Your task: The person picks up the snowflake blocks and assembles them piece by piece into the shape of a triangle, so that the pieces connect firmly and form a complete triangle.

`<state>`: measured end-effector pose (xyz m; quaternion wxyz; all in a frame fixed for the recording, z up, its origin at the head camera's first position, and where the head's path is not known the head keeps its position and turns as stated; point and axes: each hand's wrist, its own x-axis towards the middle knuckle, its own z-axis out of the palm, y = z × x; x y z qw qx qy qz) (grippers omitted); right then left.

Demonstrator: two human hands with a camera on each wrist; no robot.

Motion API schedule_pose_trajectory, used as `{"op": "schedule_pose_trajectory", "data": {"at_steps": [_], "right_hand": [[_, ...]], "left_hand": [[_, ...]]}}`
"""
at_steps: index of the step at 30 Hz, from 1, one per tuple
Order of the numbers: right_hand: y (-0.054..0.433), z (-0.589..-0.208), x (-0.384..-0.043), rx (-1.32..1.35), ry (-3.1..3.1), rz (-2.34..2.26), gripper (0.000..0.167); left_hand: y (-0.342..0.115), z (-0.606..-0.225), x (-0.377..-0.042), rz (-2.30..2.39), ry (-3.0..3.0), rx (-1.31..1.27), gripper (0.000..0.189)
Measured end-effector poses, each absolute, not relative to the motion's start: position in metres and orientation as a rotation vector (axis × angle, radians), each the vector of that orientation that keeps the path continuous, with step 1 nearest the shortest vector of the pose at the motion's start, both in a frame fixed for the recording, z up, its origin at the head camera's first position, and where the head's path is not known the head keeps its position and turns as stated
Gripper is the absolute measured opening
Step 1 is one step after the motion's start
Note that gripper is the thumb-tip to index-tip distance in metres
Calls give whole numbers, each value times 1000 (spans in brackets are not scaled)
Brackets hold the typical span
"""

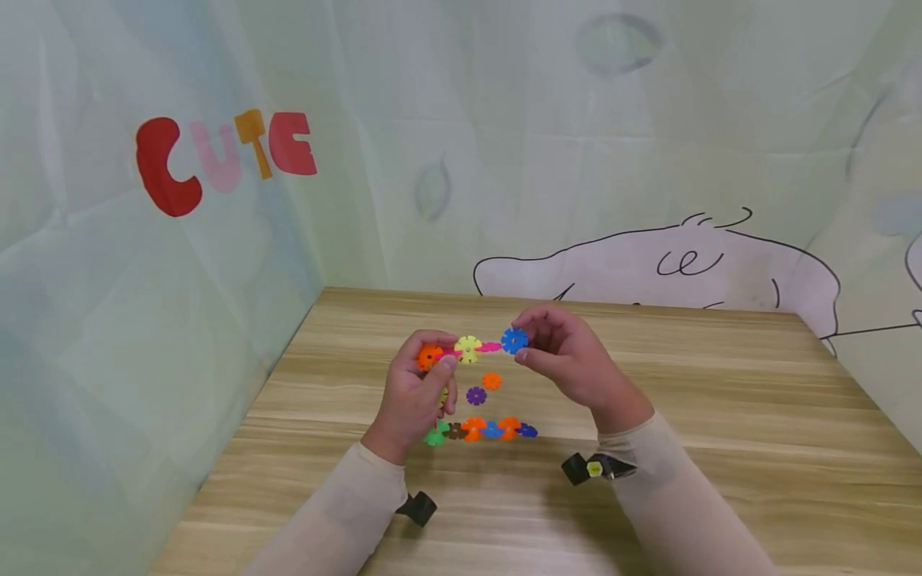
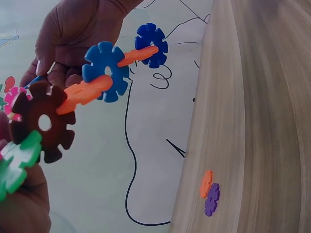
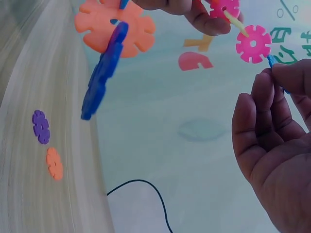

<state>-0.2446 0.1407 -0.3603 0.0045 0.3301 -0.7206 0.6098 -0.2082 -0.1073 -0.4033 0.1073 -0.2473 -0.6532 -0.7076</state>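
Note:
My left hand [image 1: 410, 400] grips the left side of a linked chain of notched plastic discs, bent into an upper and a lower row. Along the upper row come an orange disc [image 1: 426, 354], pink pieces, a yellow disc [image 1: 468, 342] and, at the right end, a blue disc [image 1: 519, 347]. My right hand [image 1: 576, 364] pinches that blue disc between thumb and fingers. The lower row hangs from the left-hand side: a green disc [image 1: 435, 439], a brown disc [image 2: 30, 110], then orange and blue ones, ending in a dark blue disc [image 1: 528, 430]. Fingers hide part of the left side.
A loose purple disc [image 1: 471, 399] and a loose orange disc [image 1: 495, 385] lie on the wooden table [image 1: 756, 416] beyond the lower row. Behind and to the left stand pale cloth walls [image 1: 403, 104] with cartoon lines and coloured letters. Both wrists wear small black cameras [image 1: 576, 469].

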Motion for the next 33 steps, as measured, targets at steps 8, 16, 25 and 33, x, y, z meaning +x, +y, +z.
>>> {"op": "schedule_pose_trajectory", "data": {"at_steps": [8,16,25,33], "right_hand": [[139,-361,-238,995,-2270,1890,29],[138,-364,-238,999,-2241,1906,29],[134,-369,-236,980,-2199,1905,28],[131,-370,-233,958,-2189,1917,28]], "left_hand": [[-108,-404,-208,-2077,-1907,-770,20],[-107,-405,-209,-2085,-1882,-817,20],[-108,-406,-209,-2107,-1853,-871,19],[-108,-404,-209,-2122,-1868,-840,18]]}}
